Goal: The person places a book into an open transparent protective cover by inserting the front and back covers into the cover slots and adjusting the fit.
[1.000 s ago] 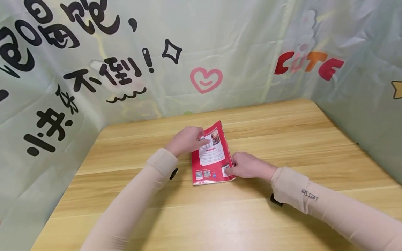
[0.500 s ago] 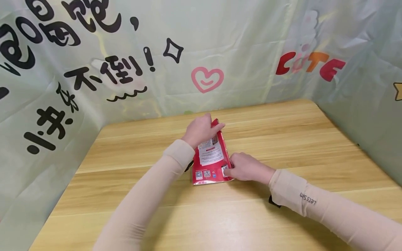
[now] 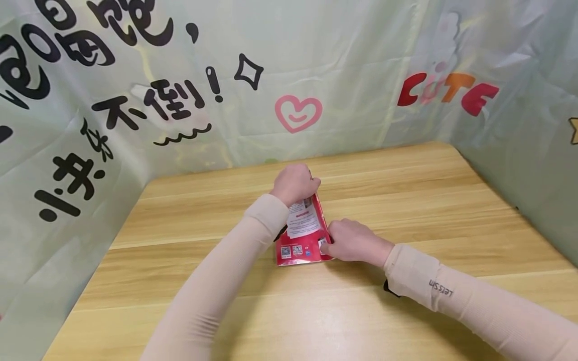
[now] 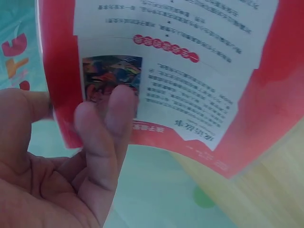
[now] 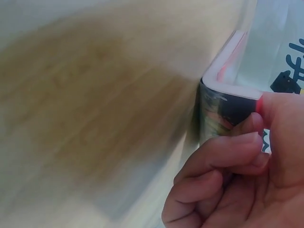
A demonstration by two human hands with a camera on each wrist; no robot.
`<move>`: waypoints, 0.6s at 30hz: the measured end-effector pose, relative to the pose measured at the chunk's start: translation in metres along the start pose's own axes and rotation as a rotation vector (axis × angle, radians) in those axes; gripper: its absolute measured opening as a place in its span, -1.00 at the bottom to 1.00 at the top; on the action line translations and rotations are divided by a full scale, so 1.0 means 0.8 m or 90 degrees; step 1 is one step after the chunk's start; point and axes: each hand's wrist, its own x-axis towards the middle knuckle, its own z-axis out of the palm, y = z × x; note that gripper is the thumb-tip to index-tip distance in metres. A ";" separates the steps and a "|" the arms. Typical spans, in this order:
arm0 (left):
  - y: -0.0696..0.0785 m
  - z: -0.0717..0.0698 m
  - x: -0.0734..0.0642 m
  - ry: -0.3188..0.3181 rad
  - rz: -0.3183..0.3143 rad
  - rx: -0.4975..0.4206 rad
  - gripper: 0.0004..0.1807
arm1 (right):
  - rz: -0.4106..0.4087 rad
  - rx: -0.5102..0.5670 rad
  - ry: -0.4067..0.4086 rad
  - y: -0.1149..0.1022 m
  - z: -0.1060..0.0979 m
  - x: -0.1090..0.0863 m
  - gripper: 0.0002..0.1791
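A thin red book (image 3: 301,235) with a white text panel and two QR codes stands out on the table, its cover printed in Chinese. My left hand (image 3: 295,184) grips its far right corner; in the left wrist view, two fingers (image 4: 114,118) lie across the cover by a small picture and the thumb is at the edge. Lower down, my right hand (image 3: 356,241) pinches the near right corner by the barcode. In the right wrist view the book's corner (image 5: 228,92) is bent up, pages showing, with curled fingers (image 5: 218,156) beneath it. The far part of the cover is hidden by my left hand.
The book is on a wood-grain table (image 3: 397,311). Behind it and along both sides hangs a pale green printed cloth (image 3: 352,60) with black lettering, a pink heart and the word CUTE. Black wrist devices (image 3: 391,289) show under the sleeves.
My left hand has moved up and right, from the cover's left side to its far right corner. The right hand keeps its hold on the near corner, shifting very slightly left.
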 end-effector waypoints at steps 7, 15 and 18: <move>0.005 -0.002 0.003 -0.010 -0.019 0.003 -0.52 | -0.019 -0.023 0.013 -0.002 -0.002 -0.004 -0.70; 0.014 -0.003 -0.005 -0.038 -0.008 -0.054 -0.49 | -0.050 0.056 -0.029 0.005 -0.010 -0.009 -0.70; 0.018 -0.008 -0.008 -0.039 0.003 -0.043 -0.50 | -0.077 0.075 -0.044 0.010 -0.016 -0.011 -0.63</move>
